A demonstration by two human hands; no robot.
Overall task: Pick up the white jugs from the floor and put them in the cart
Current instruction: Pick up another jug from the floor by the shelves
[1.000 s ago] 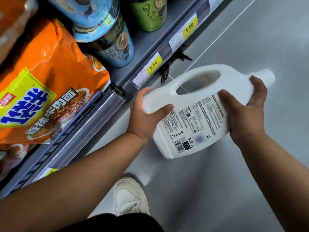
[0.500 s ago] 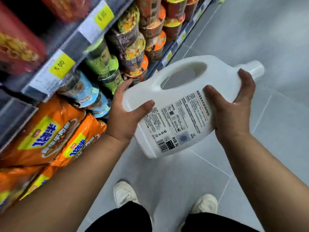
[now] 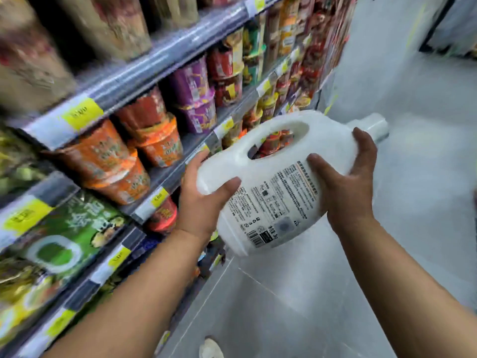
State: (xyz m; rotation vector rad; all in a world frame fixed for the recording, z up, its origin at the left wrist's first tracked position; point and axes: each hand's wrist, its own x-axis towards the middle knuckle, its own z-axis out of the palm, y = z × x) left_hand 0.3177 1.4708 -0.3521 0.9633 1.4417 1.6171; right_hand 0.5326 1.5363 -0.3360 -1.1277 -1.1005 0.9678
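I see both forearms reaching forward, my left hand (image 3: 204, 200) gripping the base and right hand (image 3: 346, 187) clasping the shoulder of the white plastic handled jug (image 3: 278, 177), held above the grey tiled floor (image 3: 284, 306), its long axis tilted, cap pointing up-right away from me.

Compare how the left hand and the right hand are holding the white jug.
The left hand cups the base end of the white plastic jug, thumb across the printed label side; the right hand grips the shoulder near the capped neck. The left hand is beside the shelves, the right over open grey floor. Neither uses the handle; together they hold the jug tilted, off the floor.
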